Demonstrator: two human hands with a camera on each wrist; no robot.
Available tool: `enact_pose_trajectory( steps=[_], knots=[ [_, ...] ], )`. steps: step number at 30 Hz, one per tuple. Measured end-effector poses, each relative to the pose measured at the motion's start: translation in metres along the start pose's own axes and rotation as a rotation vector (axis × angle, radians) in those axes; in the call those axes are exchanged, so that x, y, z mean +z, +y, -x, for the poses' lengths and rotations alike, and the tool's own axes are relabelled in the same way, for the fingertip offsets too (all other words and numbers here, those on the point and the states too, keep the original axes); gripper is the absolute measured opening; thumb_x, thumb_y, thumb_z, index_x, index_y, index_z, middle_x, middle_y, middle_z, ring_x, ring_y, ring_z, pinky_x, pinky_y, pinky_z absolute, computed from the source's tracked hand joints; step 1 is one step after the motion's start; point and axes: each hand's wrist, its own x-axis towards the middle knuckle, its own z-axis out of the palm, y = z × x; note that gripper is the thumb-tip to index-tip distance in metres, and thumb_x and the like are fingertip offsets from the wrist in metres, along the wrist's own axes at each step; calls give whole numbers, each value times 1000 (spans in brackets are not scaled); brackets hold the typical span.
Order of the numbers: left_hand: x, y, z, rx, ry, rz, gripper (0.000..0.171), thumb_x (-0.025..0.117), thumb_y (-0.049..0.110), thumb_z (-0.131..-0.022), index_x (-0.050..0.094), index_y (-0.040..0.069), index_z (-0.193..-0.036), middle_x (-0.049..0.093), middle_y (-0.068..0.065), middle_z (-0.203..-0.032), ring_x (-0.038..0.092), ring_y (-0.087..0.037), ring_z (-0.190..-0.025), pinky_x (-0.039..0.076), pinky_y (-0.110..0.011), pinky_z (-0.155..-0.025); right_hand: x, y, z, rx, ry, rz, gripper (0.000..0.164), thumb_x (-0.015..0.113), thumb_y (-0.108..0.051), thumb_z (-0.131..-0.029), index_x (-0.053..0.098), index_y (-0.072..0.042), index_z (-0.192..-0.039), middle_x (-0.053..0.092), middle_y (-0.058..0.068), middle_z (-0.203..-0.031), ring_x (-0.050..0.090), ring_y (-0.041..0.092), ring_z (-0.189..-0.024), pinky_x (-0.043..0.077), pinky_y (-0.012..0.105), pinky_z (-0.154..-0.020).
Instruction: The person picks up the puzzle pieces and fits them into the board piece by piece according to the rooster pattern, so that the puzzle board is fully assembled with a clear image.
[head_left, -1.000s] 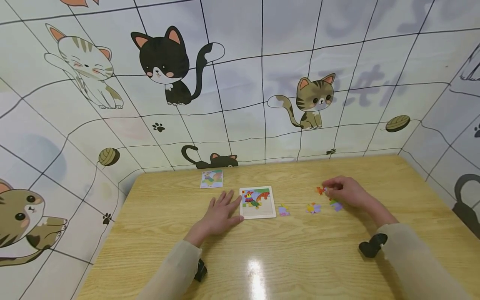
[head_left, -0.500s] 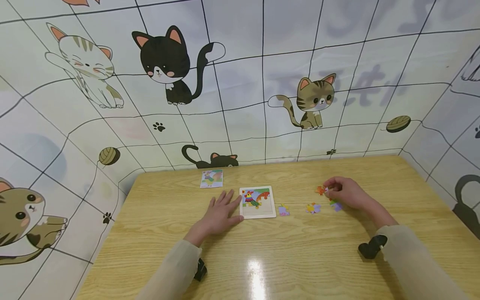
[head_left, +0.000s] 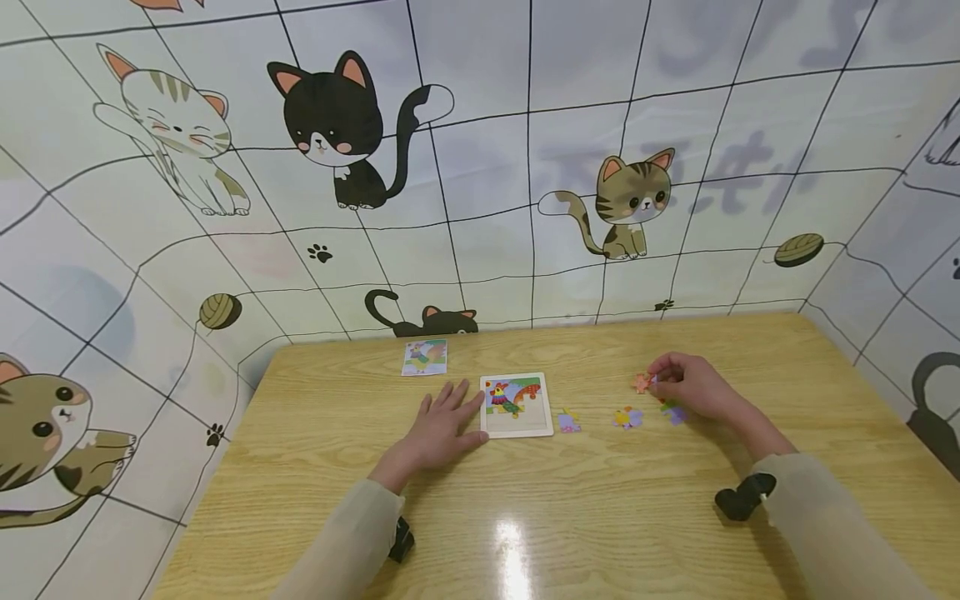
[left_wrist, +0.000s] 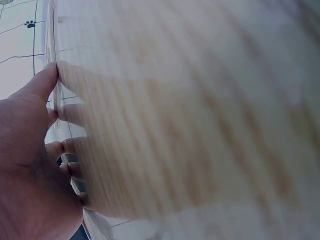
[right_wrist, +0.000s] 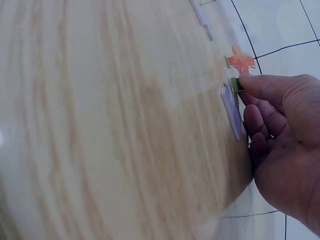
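A white-framed jigsaw puzzle tray (head_left: 516, 432) lies on the table, with a rooster picture in its upper part and bare wood low down. My left hand (head_left: 441, 429) rests flat with spread fingers at the tray's left edge, its thumb and index finger touching the frame. With thumb and fingertips my right hand (head_left: 693, 385) pinches an orange puzzle piece (head_left: 642, 382), also seen as a tilted orange piece (right_wrist: 242, 63) in the right wrist view. A purple and green piece (head_left: 674, 413) lies just below that hand. The fingertips partly hide the orange piece.
Between the tray and my right hand lie a yellow and purple piece (head_left: 627, 417) and a purple piece (head_left: 569, 422). A rooster picture card (head_left: 424, 357) lies at the table's back left. Walls covered in cat-printed cloth (head_left: 487, 167) border the table (head_left: 585, 517).
The orange piece has tilted slightly in my right fingertips and looks paler with the glare. Both hands have stayed nearly in place.
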Motion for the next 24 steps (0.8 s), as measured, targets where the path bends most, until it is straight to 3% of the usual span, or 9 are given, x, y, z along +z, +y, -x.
enact_pose_trajectory(
  steps=[11, 24],
  knots=[
    [1, -1, 0, -2, 0, -5, 69, 58, 44, -104, 36, 12, -161, 17, -19, -169, 9, -42, -155, 7, -67, -118, 14, -24, -4, -28, 12, -19, 21, 70, -6, -96, 65, 4, -113, 69, 13, -104, 63, 22, -91, 53, 29, -69],
    [0, 0, 1, -3, -7, -12, 70, 57, 45, -104, 34, 12, -161, 16, -18, -169, 8, -41, -155, 6, -67, -119, 65, -61, -22, -96, 12, -146, 14, 71, -4, -96, 66, 3, -107, 68, 11, -98, 61, 19, -86, 53, 27, -71]
  ],
)
